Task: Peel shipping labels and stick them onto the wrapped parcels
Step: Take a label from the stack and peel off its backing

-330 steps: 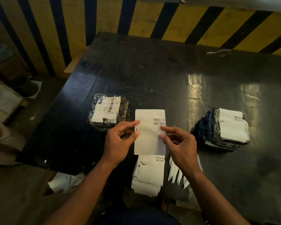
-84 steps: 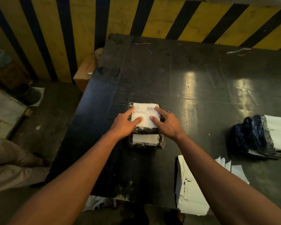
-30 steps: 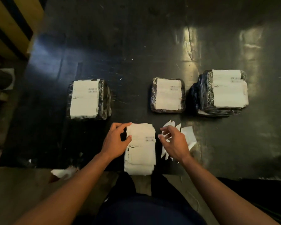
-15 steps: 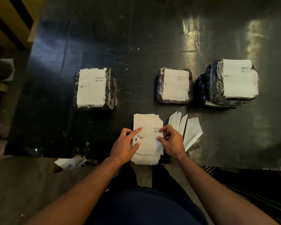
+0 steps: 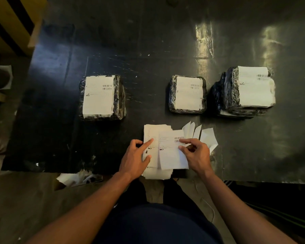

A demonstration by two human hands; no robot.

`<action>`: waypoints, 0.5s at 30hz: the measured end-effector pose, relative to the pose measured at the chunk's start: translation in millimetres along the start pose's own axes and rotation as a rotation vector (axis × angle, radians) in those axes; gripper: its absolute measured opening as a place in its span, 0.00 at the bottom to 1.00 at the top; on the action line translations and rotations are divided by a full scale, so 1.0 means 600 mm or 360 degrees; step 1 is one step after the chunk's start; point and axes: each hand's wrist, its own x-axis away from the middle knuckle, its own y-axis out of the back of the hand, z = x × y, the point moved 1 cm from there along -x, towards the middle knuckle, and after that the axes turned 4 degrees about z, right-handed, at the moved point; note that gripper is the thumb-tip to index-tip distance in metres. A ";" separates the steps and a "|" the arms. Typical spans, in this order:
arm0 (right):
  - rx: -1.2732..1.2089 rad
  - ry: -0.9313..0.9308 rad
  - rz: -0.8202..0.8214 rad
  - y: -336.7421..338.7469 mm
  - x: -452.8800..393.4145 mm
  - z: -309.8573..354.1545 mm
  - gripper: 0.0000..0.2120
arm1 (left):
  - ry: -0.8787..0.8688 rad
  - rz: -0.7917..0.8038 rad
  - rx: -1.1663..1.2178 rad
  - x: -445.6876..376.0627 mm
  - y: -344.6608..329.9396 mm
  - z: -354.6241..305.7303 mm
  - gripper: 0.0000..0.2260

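Note:
A pile of white shipping labels (image 5: pixel 152 132) lies at the near edge of the black table (image 5: pixel 148 41). My right hand (image 5: pixel 195 155) pinches the top label (image 5: pixel 169 152) at its right side and holds it lifted off the pile. My left hand (image 5: pixel 136 155) rests on the pile's left side, index finger stretched out, pressing it down. Beyond the pile stand black wrapped parcels with white labels on top: one at the left (image 5: pixel 100 96), one right of centre (image 5: pixel 187 94), and a stack at the far right (image 5: pixel 248 90).
Peeled white backing strips (image 5: pixel 202 136) fan out just right of the label pile. Crumpled paper (image 5: pixel 74 178) lies on the floor under the table's near edge. A yellow and black striped wall (image 5: pixel 9 25) is at the top left.
Over the last second my right hand has taken hold of the top label and lifted it to the right, off the pile. My left hand stays pressed on the pile.

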 end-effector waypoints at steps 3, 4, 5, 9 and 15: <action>-0.0091 0.0119 0.0004 0.021 0.017 0.039 0.12 | -0.0090 -0.0222 0.0239 0.006 0.015 -0.015 0.29; -0.0142 0.0168 0.0001 0.028 0.022 0.053 0.13 | -0.0143 -0.0288 0.0365 0.008 0.024 -0.024 0.27; -0.0196 0.0220 -0.0004 0.035 0.028 0.067 0.14 | -0.0187 -0.0335 0.0500 0.011 0.036 -0.035 0.26; -0.0384 0.0397 0.0012 0.057 0.051 0.125 0.15 | -0.0262 -0.0229 0.0953 0.030 0.099 -0.095 0.26; -0.0528 0.0691 0.0076 0.080 0.088 0.206 0.16 | -0.0427 -0.0037 0.1692 0.077 0.189 -0.181 0.21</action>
